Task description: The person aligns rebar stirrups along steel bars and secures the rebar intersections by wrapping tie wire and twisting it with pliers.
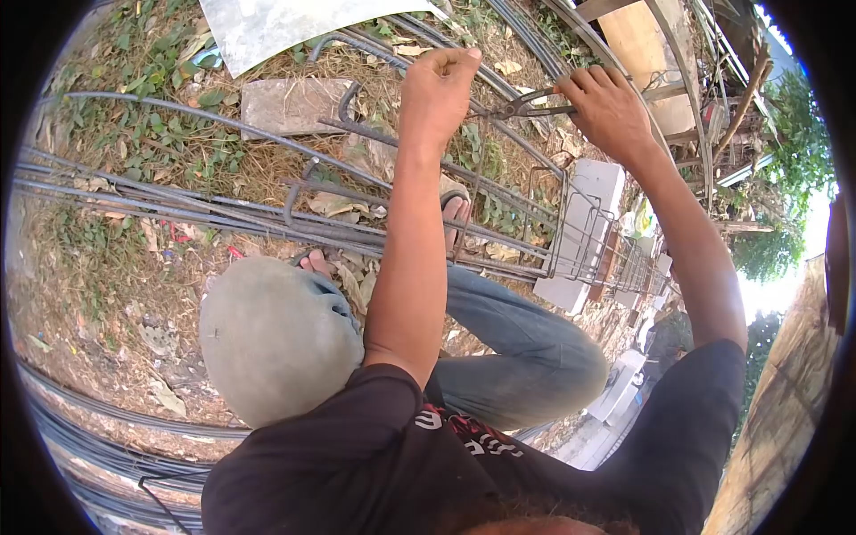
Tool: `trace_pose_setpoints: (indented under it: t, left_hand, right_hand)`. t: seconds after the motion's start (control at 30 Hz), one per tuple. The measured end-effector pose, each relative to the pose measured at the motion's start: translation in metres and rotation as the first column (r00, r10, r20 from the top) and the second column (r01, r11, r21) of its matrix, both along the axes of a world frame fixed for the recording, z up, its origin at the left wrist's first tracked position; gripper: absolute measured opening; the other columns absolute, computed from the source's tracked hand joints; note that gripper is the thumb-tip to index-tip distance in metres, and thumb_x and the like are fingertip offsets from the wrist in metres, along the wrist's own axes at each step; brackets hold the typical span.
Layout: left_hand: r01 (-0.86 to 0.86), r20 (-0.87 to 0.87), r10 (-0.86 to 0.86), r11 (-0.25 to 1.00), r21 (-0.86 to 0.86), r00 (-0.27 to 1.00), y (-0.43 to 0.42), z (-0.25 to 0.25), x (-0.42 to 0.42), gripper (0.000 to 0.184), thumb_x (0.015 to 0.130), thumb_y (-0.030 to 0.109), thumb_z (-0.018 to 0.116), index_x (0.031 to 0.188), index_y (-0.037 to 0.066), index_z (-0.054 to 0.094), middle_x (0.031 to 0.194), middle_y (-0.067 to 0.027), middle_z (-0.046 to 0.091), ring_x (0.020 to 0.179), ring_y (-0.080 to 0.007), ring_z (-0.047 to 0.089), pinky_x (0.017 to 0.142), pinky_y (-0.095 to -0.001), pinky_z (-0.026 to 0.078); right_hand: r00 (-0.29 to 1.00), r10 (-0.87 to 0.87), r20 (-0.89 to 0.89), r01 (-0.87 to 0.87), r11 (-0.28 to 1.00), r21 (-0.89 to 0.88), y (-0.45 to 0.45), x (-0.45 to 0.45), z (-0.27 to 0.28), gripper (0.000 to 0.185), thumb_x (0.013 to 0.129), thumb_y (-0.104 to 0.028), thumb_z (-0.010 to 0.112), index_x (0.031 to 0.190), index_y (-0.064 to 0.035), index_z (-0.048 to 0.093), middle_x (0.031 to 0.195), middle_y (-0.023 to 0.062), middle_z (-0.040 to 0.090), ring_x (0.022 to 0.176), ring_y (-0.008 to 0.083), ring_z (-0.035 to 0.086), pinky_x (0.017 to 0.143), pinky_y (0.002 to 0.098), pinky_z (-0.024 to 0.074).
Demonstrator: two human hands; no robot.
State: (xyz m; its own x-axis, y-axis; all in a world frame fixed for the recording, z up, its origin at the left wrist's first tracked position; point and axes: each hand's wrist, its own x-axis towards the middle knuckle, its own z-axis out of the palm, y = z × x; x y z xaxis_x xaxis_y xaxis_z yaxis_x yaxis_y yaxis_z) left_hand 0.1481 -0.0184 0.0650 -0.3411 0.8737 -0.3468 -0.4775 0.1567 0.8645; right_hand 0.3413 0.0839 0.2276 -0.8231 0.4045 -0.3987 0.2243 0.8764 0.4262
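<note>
My right hand [608,109] is wrapped round the handles of a pair of pincers [526,106]. The pincers' jaws point left, at a thin rod or wire beside the steel bars. My left hand [441,78] is closed just left of the jaws, over the reinforcing bars [374,134]; what its fingers hold, if anything, is hidden. Below the pincers a thin bent steel tie [478,169] crosses the bars. Toward the right, the bars run into a cage of rectangular stirrups [557,223].
Pale blocks [588,205] stand beside the cage. A flat slab [290,105] and a light sheet [276,27] lie at upper left. Several hooked bar ends [294,196] stick out near my feet. More bars [98,464] lie at lower left, and wooden boards [633,45] are at upper right.
</note>
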Motion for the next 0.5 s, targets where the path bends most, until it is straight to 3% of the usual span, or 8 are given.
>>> trace_pose_setpoints:
  t: [0.07, 0.1, 0.17, 0.2, 0.23, 0.33, 0.37, 0.5]
  left_hand:
    - [-0.002, -0.018, 0.002, 1.0, 0.006, 1.0, 0.0, -0.001, 0.002, 0.044, 0.095, 0.046, 0.071, 0.102, 0.004, 0.077, 0.092, -0.0074, 0.073, 0.085, -0.0142, 0.066, 0.071, -0.0321, 0.048]
    - [0.057, -0.052, -0.059, 0.998, -0.04, 0.997, -0.003, 0.005, -0.001, 0.044, 0.095, 0.045, 0.07, 0.106, 0.003, 0.076, 0.093, -0.0094, 0.074, 0.086, -0.0183, 0.068, 0.075, -0.0349, 0.051]
    - [0.166, -0.113, -0.182, 0.977, -0.136, 0.977, -0.007, 0.017, -0.007, 0.044, 0.097, 0.041, 0.068, 0.113, 0.001, 0.075, 0.095, -0.0135, 0.075, 0.088, -0.0263, 0.072, 0.083, -0.0405, 0.055]
    - [0.178, -0.163, -0.202, 0.972, -0.154, 0.966, -0.007, 0.015, -0.006, 0.044, 0.097, 0.04, 0.067, 0.114, 0.001, 0.074, 0.097, -0.0148, 0.076, 0.089, -0.028, 0.072, 0.084, -0.0412, 0.055]
    - [0.188, -0.211, -0.224, 0.966, -0.177, 0.951, -0.007, 0.013, -0.002, 0.043, 0.097, 0.039, 0.066, 0.115, 0.001, 0.074, 0.098, -0.016, 0.076, 0.09, -0.0296, 0.073, 0.084, -0.0418, 0.055]
    - [0.196, -0.243, -0.234, 0.966, -0.171, 0.941, -0.004, 0.004, 0.008, 0.041, 0.099, 0.035, 0.06, 0.118, 0.0, 0.071, 0.106, -0.0201, 0.076, 0.096, -0.0346, 0.073, 0.088, -0.0429, 0.056]
    - [0.194, -0.213, -0.228, 0.966, -0.169, 0.95, -0.003, 0.002, 0.011, 0.041, 0.1, 0.034, 0.06, 0.119, -0.001, 0.071, 0.106, -0.02, 0.076, 0.096, -0.0346, 0.073, 0.088, -0.0427, 0.056]
    - [0.146, -0.148, -0.16, 0.984, -0.104, 0.976, 0.0, -0.01, 0.016, 0.04, 0.101, 0.031, 0.057, 0.121, -0.002, 0.071, 0.106, -0.0206, 0.075, 0.097, -0.0343, 0.073, 0.089, -0.0416, 0.055]
  right_hand:
    - [0.909, -0.34, 0.241, 0.357, 0.934, -0.028, -0.001, -0.005, 0.001, 0.032, 0.094, -0.037, 0.071, 0.107, -0.0079, 0.068, 0.081, 0.01, 0.068, 0.08, 0.0338, 0.071, 0.069, 0.0478, 0.0571]
    - [0.728, -0.532, 0.432, 0.594, 0.805, -0.01, 0.004, -0.013, -0.002, 0.039, 0.099, -0.041, 0.066, 0.104, -0.0034, 0.072, 0.079, 0.0101, 0.071, 0.072, 0.0284, 0.073, 0.066, 0.0436, 0.0588]
    - [0.399, -0.742, 0.539, 0.914, 0.365, -0.176, 0.012, -0.016, 0.004, 0.039, 0.102, -0.041, 0.062, 0.101, -0.0028, 0.072, 0.077, 0.0105, 0.073, 0.07, 0.0243, 0.074, 0.064, 0.0416, 0.0587]
    - [0.215, -0.759, 0.614, 0.97, 0.093, -0.225, 0.018, -0.017, 0.004, 0.04, 0.104, -0.041, 0.06, 0.099, -0.0025, 0.072, 0.077, 0.0107, 0.073, 0.07, 0.0223, 0.075, 0.063, 0.0406, 0.0586]
    - [0.269, -0.744, 0.612, 0.958, 0.143, -0.248, 0.024, -0.007, -0.001, 0.038, 0.104, -0.037, 0.061, 0.115, -0.0028, 0.072, 0.081, 0.0096, 0.075, 0.07, 0.0185, 0.075, 0.064, 0.0342, 0.0594]
    - [0.41, -0.725, 0.553, 0.88, 0.154, -0.449, 0.024, 0.017, -0.008, 0.041, 0.104, -0.034, 0.062, 0.133, -0.0061, 0.066, 0.081, 0.0092, 0.075, 0.07, 0.0185, 0.075, 0.063, 0.0328, 0.0587]
    - [0.44, -0.742, 0.506, 0.838, 0.136, -0.529, 0.019, 0.024, -0.007, 0.037, 0.104, -0.027, 0.06, 0.129, -0.0011, 0.066, 0.085, 0.0115, 0.075, 0.067, 0.0195, 0.074, 0.064, 0.0328, 0.0588]
    - [0.444, -0.731, 0.518, 0.845, 0.15, -0.513, 0.011, 0.027, -0.015, 0.038, 0.103, -0.03, 0.063, 0.135, -0.0097, 0.066, 0.084, 0.0109, 0.073, 0.066, 0.0192, 0.071, 0.068, 0.0383, 0.055]
